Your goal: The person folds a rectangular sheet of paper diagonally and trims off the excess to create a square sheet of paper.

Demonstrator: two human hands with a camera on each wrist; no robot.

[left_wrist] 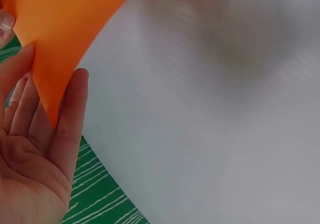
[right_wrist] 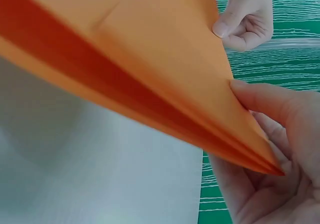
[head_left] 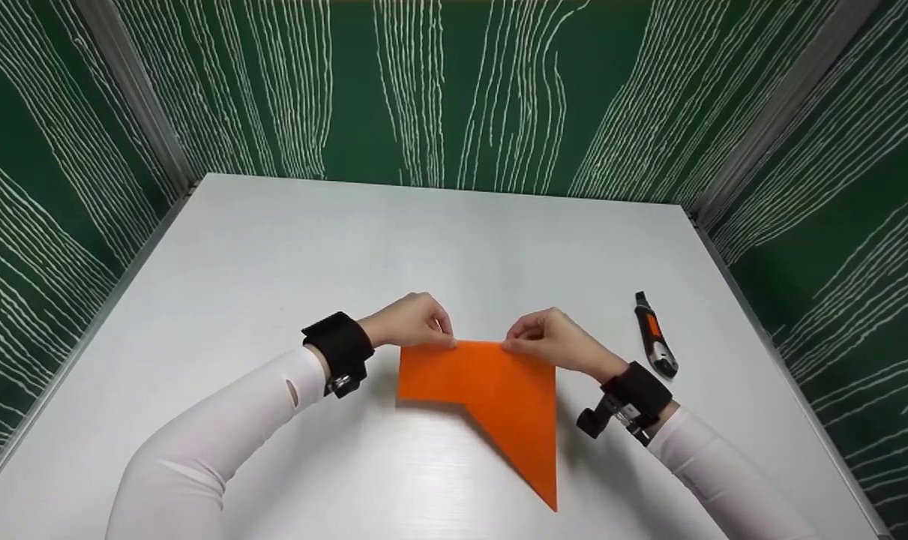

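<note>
A folded sheet of orange paper (head_left: 498, 397) hangs between both hands above the white table, its long point toward the near side. At its top edge, my left hand (head_left: 416, 321) pinches it between thumb and fingers. My right hand (head_left: 555, 341) pinches the same edge a little further right. In the left wrist view, one paper corner (left_wrist: 52, 99) lies across the fingers of the left hand (left_wrist: 37, 149). Layers of the folded paper (right_wrist: 165, 69) stand slightly apart in the right wrist view, and another corner reaches over the right palm (right_wrist: 285, 144).
On the table (head_left: 311, 247), to the right of the right hand, lies a black and orange utility knife (head_left: 654, 335). Green walls (head_left: 468, 97) with white wavy lines stand behind and at both sides, with grey posts at the corners.
</note>
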